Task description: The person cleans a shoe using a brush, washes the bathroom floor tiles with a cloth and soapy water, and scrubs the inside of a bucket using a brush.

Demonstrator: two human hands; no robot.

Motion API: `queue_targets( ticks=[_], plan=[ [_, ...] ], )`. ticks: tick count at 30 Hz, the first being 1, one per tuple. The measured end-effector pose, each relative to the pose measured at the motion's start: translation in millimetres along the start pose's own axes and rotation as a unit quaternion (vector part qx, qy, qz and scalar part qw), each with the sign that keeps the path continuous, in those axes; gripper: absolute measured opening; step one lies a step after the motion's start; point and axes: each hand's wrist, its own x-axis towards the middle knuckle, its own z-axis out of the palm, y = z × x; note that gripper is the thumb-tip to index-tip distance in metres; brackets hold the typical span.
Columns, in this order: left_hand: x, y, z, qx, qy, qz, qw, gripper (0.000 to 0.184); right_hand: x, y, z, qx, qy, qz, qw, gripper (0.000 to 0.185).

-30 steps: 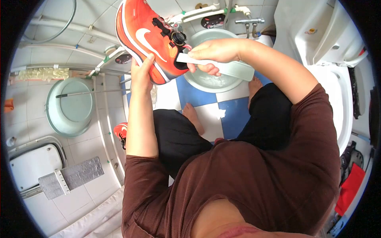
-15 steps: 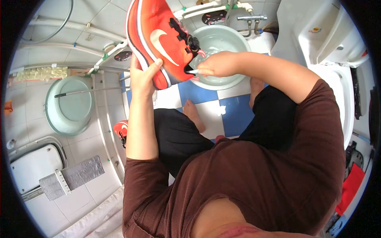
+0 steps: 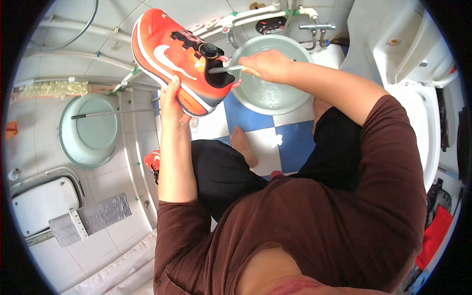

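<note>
An orange sneaker [image 3: 164,49] with a white swoosh, black lacing and a round dial is held up in my left hand [image 3: 173,105]. The thumb lies along its side and the other fingers are hidden beneath the sole. My right hand [image 3: 268,65] is closed on a slim grey handle [image 3: 227,70]. The handle's far end goes into the shoe's collar, so its tip is hidden. Under my right hand stands a pale green basin [image 3: 295,101] with water in it. A second orange sneaker [image 3: 153,160] shows partly beside my left forearm.
A tap [image 3: 317,26] and white pipes run along the wall behind the basin. Another green basin [image 3: 88,130] hangs at the left. A white sink [image 3: 427,105] stands to the right. Blue and white tiles [image 3: 295,147] cover the floor around my feet.
The sneaker has come down and left, tilting so its opening shows more. My right hand has risen slightly, and more of the grey handle is visible at the collar.
</note>
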Motion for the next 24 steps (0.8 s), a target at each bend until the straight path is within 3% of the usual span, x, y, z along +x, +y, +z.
queue_targets(
  ticks=[8,11,14,17,19,21,24],
  plan=[
    [7,-7,-3,-0.015,0.01,-0.057,0.998,0.055,6,20,11,-0.012,0.07,0.042,0.997,0.027],
    [15,-8,-6,-0.008,0.029,-0.057,0.998,0.055,1,6,-4,0.03,0.052,0.075,0.995,0.028],
    [19,-8,-9,0.003,0.039,-0.041,0.998,0.054,-8,-8,-25,0.075,-0.003,-0.009,0.997,0.03],
    [19,-6,-7,0.062,0.023,0.008,0.998,0.053,-10,-31,-47,0.347,-0.118,0.081,0.927,0.037],
    [14,-6,4,0.118,-0.009,0.039,0.992,0.053,-8,-37,-52,0.438,-0.111,0.085,0.888,0.041],
    [13,-12,14,0.215,0.019,0.055,0.975,0.054,-11,-35,-51,0.517,-0.097,0.07,0.847,0.042],
    [16,-16,18,0.187,0.001,0.02,0.982,0.054,-9,-34,-42,0.626,-0.073,0.018,0.776,0.039]
  ],
)
